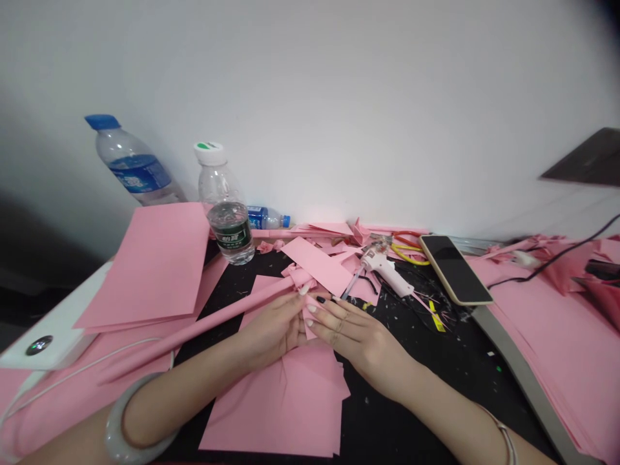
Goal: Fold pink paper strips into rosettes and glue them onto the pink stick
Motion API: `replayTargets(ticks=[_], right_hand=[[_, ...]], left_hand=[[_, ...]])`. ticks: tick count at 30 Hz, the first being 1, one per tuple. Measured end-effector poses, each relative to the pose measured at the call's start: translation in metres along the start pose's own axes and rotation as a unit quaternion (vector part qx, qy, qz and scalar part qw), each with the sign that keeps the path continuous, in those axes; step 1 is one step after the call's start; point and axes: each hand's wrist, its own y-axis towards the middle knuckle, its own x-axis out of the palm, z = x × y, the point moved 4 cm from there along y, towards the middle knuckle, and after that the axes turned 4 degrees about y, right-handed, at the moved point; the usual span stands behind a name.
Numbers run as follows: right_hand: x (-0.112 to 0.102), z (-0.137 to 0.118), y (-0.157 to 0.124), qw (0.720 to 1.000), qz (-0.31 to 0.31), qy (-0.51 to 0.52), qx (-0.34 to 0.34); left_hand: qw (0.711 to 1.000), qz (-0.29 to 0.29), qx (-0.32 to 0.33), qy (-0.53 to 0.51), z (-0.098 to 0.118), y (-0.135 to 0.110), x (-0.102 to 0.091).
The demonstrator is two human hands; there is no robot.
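My left hand (277, 326) and my right hand (356, 329) meet in the middle, over a stack of pink paper sheets (281, 413). Between them is a small piece of pink paper (309, 316). The left fingers are closed on its left side, and the right fingers press across its right side. Parts of the piece are hidden by the fingers. Just behind my left hand lies a long rolled pink paper tube (213, 321), slanting down to the left. A pink paper strip (320, 265) rests beyond the fingertips.
A glue gun (387, 271) and a phone (455, 268) lie to the right. A half-full water bottle (227, 219) stands at the back left, near a blue-capped bottle (135, 165). A white power bank (58, 342) is at the left; pink sheets (547, 323) pile at the right.
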Motion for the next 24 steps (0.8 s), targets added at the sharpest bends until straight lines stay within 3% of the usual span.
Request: replayTargets(ticks=[7, 14, 24], right_hand=[[0.0012, -0.0014, 0.0003, 1.000, -0.008, -0.003, 0.000], [0.0014, -0.0009, -0.0005, 1.000, -0.009, -0.008, 0.002], [0.0011, -0.0012, -0.0007, 1.000, -0.012, -0.008, 0.002]], left_hand=[[1.000, -0.007, 0.003, -0.013, -0.0002, 0.0009, 0.0005], [1.000, 0.029, -0.007, -0.010, -0.0006, -0.0003, -0.0003], [1.000, 0.005, 0.007, -0.007, -0.0002, 0.0003, 0.0003]])
